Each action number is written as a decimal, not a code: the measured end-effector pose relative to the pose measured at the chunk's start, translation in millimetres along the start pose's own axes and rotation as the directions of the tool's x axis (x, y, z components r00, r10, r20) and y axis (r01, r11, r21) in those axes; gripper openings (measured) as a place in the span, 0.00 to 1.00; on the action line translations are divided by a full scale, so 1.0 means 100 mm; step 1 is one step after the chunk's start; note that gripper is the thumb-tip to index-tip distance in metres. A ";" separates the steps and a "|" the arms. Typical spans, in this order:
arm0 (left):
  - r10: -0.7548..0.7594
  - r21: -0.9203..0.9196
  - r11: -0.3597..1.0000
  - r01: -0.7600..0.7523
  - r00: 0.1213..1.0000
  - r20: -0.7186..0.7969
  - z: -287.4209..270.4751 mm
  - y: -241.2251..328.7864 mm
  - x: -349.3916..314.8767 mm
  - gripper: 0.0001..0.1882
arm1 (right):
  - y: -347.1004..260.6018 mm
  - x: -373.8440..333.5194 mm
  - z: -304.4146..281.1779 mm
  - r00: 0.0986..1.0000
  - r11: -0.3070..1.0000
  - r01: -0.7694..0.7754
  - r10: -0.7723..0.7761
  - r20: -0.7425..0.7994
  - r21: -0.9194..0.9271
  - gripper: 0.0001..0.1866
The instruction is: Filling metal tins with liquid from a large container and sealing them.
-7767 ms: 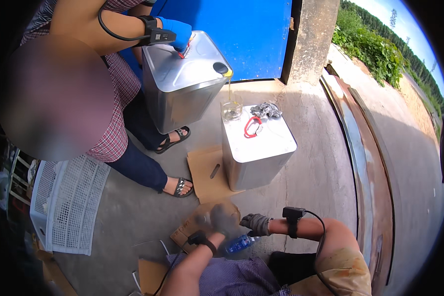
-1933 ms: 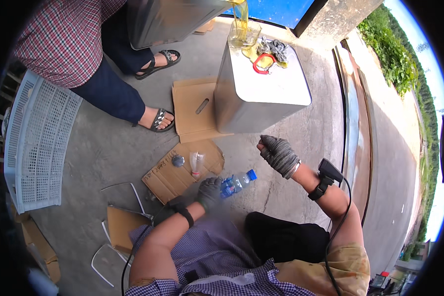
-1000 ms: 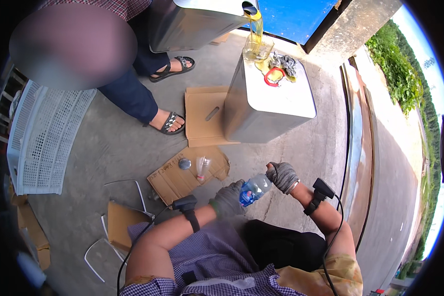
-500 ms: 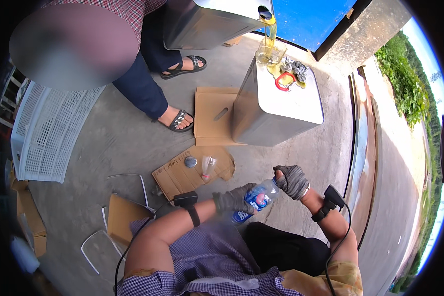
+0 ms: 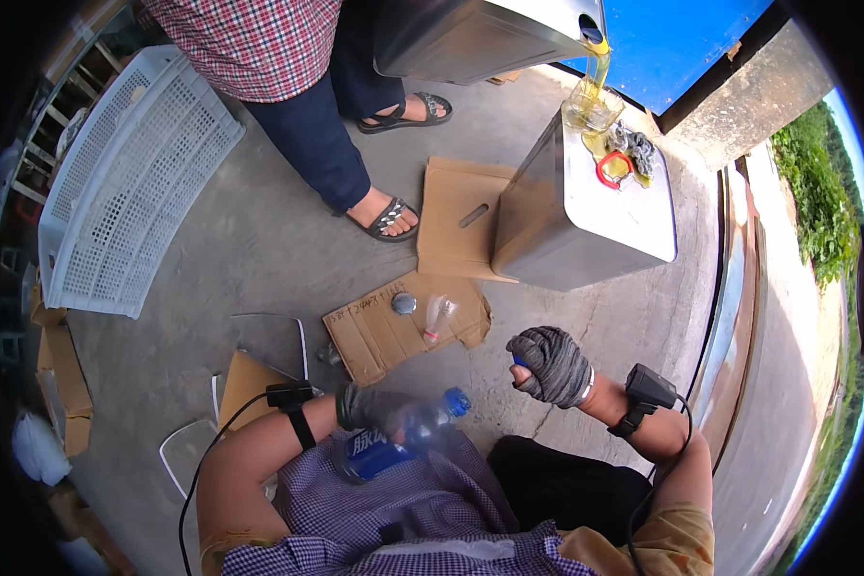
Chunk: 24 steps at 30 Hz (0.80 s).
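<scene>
Head: left hand (image 5: 378, 407) holds bottle (image 5: 376, 457), neck (image 5: 454, 403) slanting rightward; right hand (image 5: 551, 366) clasps blue piece (image 5: 519, 362).

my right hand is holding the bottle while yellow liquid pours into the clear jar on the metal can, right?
Not quite: the head view shows your left hand holding the bottle, not your right hand. Yellow liquid does pour into the clear jar on the metal can.

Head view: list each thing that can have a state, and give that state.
bottle: tilted; too blurred to tell if open
left hand: closed around the bottle
right hand: closed on something blue
raised tin: tilted, pouring yellow liquid
glass cup: under the stream
lower tin: upright
grey wad: crumpled
</scene>
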<state>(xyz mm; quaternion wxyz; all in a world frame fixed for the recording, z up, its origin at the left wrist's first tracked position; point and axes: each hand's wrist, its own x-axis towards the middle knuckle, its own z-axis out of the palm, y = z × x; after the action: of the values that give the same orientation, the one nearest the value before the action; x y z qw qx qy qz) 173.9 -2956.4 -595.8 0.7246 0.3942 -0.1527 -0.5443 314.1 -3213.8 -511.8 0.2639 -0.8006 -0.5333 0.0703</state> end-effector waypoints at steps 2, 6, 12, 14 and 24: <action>0.107 0.265 0.963 -0.042 0.966 -0.236 -0.13 -0.23 -0.20 0.36 | 0.13 0.20 0.16 0.998 0.980 -0.054 0.061 -0.029 0.190 0.15; 0.372 -0.002 0.875 -0.485 0.674 -0.638 -0.20 -0.50 -0.26 0.32 | 0.86 0.17 1.02 0.894 0.856 -0.437 0.381 0.235 0.277 0.15; 0.415 0.296 0.890 -0.346 0.351 -0.839 -0.22 -0.31 -0.38 0.35 | 1.32 0.16 2.01 0.760 0.592 -0.648 0.544 0.356 0.479 0.18; 0.429 0.354 0.893 -0.279 0.291 -0.855 -0.25 -0.33 -0.44 0.35 | 1.21 0.21 2.07 0.809 0.833 -0.554 0.538 0.237 -0.002 0.25; 0.618 0.616 0.783 0.085 0.011 -0.786 -0.72 -0.59 -0.36 0.37 | 1.26 0.69 2.44 0.363 0.282 -0.911 0.894 0.262 0.301 0.51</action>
<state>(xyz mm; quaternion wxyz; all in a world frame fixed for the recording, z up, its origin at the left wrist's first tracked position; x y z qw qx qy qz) 167.8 -2900.2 -678.2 0.5889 0.7857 0.1659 0.0915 349.8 -3104.4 -770.0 0.3229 -0.8864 0.0335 0.3299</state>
